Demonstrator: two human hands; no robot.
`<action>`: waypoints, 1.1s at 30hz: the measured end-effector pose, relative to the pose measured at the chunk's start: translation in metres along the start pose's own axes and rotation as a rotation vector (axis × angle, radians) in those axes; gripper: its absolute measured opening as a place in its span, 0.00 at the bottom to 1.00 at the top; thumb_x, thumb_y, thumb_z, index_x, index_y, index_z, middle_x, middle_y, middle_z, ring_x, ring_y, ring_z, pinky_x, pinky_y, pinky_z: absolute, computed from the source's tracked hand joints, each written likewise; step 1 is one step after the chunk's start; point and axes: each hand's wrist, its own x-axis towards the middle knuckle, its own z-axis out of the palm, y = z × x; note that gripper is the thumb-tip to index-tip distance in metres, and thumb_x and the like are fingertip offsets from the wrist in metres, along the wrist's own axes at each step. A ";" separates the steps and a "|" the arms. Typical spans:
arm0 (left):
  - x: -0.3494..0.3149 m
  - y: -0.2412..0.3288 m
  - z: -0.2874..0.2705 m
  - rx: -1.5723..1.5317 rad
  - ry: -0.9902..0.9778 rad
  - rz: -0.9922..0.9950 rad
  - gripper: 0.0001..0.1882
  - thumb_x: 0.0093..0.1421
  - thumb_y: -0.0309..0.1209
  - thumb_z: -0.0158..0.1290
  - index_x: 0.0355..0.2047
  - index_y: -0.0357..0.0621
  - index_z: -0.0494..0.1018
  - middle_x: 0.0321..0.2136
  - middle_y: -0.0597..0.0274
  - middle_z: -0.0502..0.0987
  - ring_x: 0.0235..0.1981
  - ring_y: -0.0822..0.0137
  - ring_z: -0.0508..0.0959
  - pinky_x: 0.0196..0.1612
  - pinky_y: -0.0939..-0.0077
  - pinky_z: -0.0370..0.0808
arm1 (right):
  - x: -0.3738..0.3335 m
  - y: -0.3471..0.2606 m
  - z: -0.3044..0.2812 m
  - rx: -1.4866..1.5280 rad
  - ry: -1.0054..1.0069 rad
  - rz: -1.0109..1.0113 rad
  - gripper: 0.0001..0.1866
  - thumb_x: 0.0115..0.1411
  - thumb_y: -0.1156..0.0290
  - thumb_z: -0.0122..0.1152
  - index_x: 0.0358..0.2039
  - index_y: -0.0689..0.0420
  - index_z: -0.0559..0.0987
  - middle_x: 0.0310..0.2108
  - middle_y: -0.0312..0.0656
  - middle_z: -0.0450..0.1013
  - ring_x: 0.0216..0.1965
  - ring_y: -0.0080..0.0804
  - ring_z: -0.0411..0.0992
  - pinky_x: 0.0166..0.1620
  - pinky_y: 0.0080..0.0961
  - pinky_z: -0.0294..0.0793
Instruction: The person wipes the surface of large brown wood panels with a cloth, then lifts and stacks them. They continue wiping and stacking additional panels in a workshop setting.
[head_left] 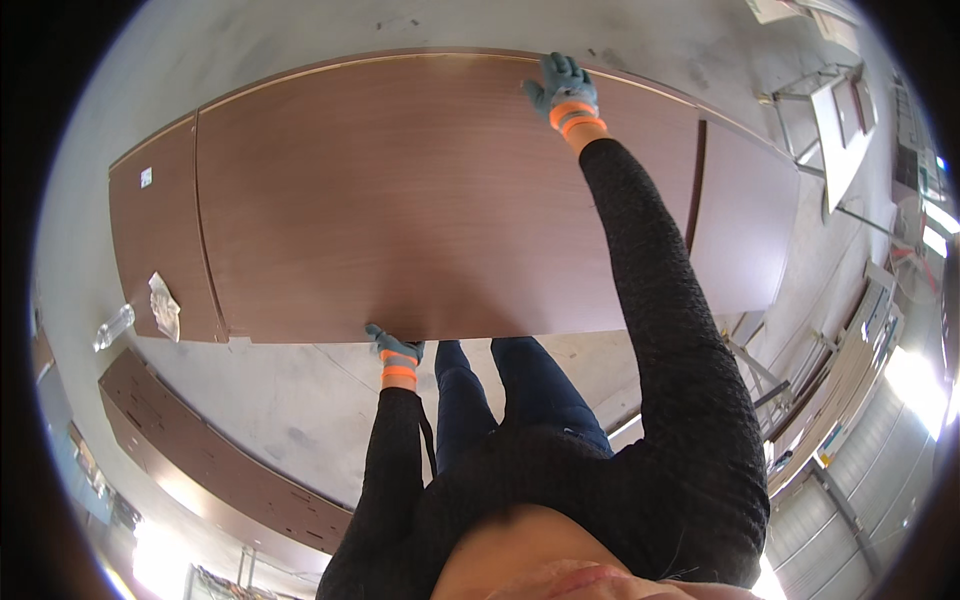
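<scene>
A long brown wood-look panel (420,200) stretches across the view in front of me. My right hand (566,88), in a grey-teal glove with an orange cuff, reaches to its far edge. Its fingers are apart and lie at that edge, the thumb spread to the left. At the near edge, my left hand (396,350) wears a matching glove and is closed on the rim; part of its fingers is hidden by the panel. A narrower brown panel (155,235) with a small white label adjoins on the left. Past a dark gap, another brown section (745,220) lies on the right.
Crumpled paper or cloth (164,306) lies on the left panel, beside a clear plastic bottle (114,327). Brown boards with holes (220,450) stand at lower left. A white-topped metal-framed stand (842,140) is at far right. Stacked boards (840,370) lie at right.
</scene>
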 end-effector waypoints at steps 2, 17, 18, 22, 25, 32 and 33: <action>0.018 0.001 -0.013 -0.051 -0.075 0.098 0.47 0.61 0.79 0.39 0.66 0.59 0.69 0.64 0.63 0.74 0.62 0.53 0.75 0.57 0.47 0.79 | 0.034 -0.020 -0.015 0.085 -0.122 -0.013 0.38 0.67 0.39 0.54 0.68 0.52 0.71 0.70 0.45 0.67 0.70 0.48 0.63 0.72 0.44 0.60; 0.026 -0.015 0.001 -0.169 0.040 0.125 0.50 0.61 0.81 0.32 0.67 0.58 0.69 0.66 0.64 0.72 0.64 0.51 0.73 0.63 0.45 0.74 | 0.103 -0.031 -0.018 0.123 -0.502 0.084 0.39 0.63 0.27 0.49 0.51 0.50 0.84 0.50 0.45 0.82 0.55 0.54 0.77 0.58 0.47 0.76; 0.026 -0.016 0.003 -0.167 0.048 0.118 0.50 0.61 0.80 0.32 0.67 0.58 0.69 0.66 0.63 0.72 0.64 0.51 0.73 0.63 0.45 0.74 | 0.106 -0.031 -0.017 0.117 -0.512 0.091 0.39 0.62 0.27 0.49 0.50 0.51 0.84 0.50 0.46 0.82 0.55 0.55 0.77 0.58 0.48 0.76; 0.019 -0.007 0.004 -0.146 0.055 0.116 0.50 0.62 0.80 0.32 0.68 0.58 0.69 0.66 0.63 0.72 0.64 0.51 0.73 0.63 0.46 0.74 | 0.112 -0.037 -0.022 0.118 -0.547 0.119 0.41 0.61 0.26 0.50 0.49 0.52 0.85 0.49 0.46 0.82 0.55 0.57 0.77 0.58 0.49 0.75; 0.013 -0.008 0.001 -0.116 0.024 0.111 0.50 0.62 0.80 0.31 0.67 0.57 0.70 0.65 0.64 0.74 0.64 0.53 0.74 0.63 0.48 0.75 | 0.105 -0.034 -0.029 0.121 -0.591 0.135 0.41 0.61 0.25 0.50 0.50 0.51 0.84 0.51 0.47 0.81 0.57 0.56 0.76 0.59 0.48 0.75; 0.013 0.004 -0.017 -0.127 0.089 0.048 0.49 0.61 0.81 0.34 0.63 0.58 0.73 0.62 0.67 0.77 0.61 0.55 0.76 0.60 0.50 0.77 | 0.090 -0.012 -0.067 0.103 -0.677 0.138 0.42 0.60 0.24 0.50 0.53 0.49 0.84 0.56 0.50 0.79 0.61 0.54 0.74 0.62 0.46 0.74; 0.008 0.005 -0.020 -0.123 0.076 0.025 0.49 0.60 0.81 0.34 0.63 0.59 0.74 0.62 0.66 0.77 0.61 0.55 0.76 0.60 0.51 0.77 | 0.084 -0.008 -0.073 0.113 -0.663 0.141 0.42 0.60 0.24 0.51 0.53 0.49 0.84 0.56 0.51 0.79 0.62 0.54 0.73 0.63 0.46 0.73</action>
